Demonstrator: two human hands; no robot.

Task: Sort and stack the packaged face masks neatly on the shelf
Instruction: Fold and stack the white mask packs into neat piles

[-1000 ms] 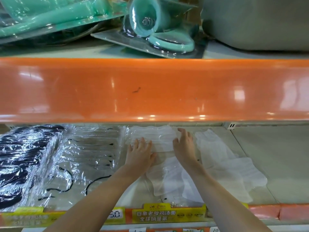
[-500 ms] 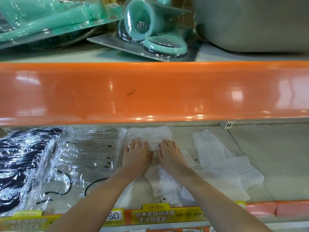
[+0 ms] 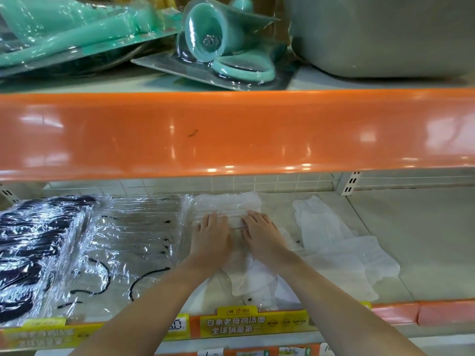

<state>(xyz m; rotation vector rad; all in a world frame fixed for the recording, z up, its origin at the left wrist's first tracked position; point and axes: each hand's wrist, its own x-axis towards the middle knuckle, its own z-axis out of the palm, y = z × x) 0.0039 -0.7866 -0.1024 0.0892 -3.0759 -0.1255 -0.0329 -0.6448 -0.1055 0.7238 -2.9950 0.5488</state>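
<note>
The glossy orange front lip of the upper shelf (image 3: 231, 134) runs across my whole view, and above it stand a grey plastic tub (image 3: 380, 34) at the right and teal plastic goods in clear blister packs (image 3: 218, 44) at the left and middle. Below it lies the pale lower shelf (image 3: 416, 240), where I am reaching in. At its far left sits a heap of black face masks in clear film (image 3: 33, 242), and just beside that a row of overlapping clear packets with thin black loops (image 3: 128, 242). To the right of my arms loose white face masks in clear wrap (image 3: 339, 255) sprawl unevenly. Between those lies a stack of white packaged face masks (image 3: 226, 206). My left hand (image 3: 209, 238) and right hand (image 3: 262, 237) rest side by side on it, palms down, fingers straight and close together, pressing flat. Yellow price labels (image 3: 239, 322) line the shelf's front edge.
</note>
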